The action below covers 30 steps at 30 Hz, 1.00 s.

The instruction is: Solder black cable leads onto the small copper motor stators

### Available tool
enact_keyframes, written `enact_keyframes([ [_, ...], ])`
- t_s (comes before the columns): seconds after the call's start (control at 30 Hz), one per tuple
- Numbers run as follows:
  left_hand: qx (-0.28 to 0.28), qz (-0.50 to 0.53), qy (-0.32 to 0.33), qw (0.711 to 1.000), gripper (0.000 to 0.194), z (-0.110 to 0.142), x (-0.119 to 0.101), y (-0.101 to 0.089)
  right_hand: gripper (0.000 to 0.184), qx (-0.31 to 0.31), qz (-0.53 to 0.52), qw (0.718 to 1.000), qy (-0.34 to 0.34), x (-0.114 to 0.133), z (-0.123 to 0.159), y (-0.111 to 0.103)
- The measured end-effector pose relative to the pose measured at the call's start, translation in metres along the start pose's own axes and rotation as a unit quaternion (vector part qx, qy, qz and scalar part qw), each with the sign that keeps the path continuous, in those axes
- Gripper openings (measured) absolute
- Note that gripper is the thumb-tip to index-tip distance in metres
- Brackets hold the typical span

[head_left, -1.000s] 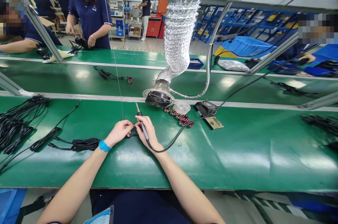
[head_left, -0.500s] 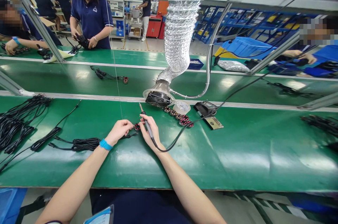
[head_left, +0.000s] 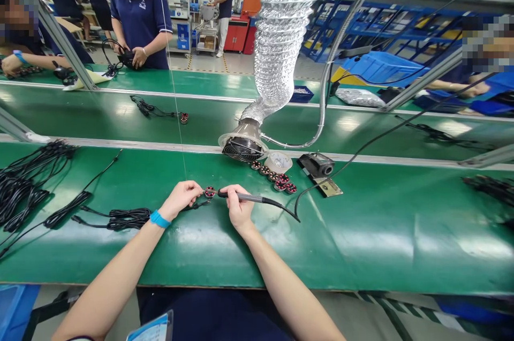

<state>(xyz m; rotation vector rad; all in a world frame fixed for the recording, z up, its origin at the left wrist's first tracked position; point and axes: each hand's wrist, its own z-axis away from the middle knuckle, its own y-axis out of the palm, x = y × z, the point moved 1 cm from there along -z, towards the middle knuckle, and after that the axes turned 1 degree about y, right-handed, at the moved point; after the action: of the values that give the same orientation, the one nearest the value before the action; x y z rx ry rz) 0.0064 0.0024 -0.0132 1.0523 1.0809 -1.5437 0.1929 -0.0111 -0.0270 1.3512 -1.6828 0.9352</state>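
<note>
A small round motor stator with a dark and red winding face lies on the green bench. My right hand is closed round a soldering iron, gripped like a pen, its tip pointing left at the stator and seeming to touch it. From the other side my left hand, with a blue wristband, pinches thin solder wire that hangs down from above; its end reaches the stator's left edge. A black cable with its end near the stator runs under my left hand.
Several more stators sit by a tape roll and an iron stand. A fume fan hangs on a foil duct. Coiled black cables lie left. Co-workers work across the bench.
My right hand has swung the soldering iron from pointing up and away to lying nearly level, tip at the stator. The iron's cord has shifted right. My left hand stays almost in place.
</note>
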Motion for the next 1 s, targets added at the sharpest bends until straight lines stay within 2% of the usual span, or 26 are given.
enact_keyframes([
  [0.77, 0.001, -0.015, -0.006, 1.0, 0.024, 0.0003, -0.0016, 0.0009, 0.035, 0.021, -0.004, 1.0, 0.019, 0.0023, 0.0007, 0.0027],
  [1.0, 0.002, -0.022, -0.007, 1.0, 0.022, 0.0, 0.0, 0.0004, 0.036, -0.024, -0.022, 0.999, 0.027, 0.0039, -0.0016, 0.0004],
])
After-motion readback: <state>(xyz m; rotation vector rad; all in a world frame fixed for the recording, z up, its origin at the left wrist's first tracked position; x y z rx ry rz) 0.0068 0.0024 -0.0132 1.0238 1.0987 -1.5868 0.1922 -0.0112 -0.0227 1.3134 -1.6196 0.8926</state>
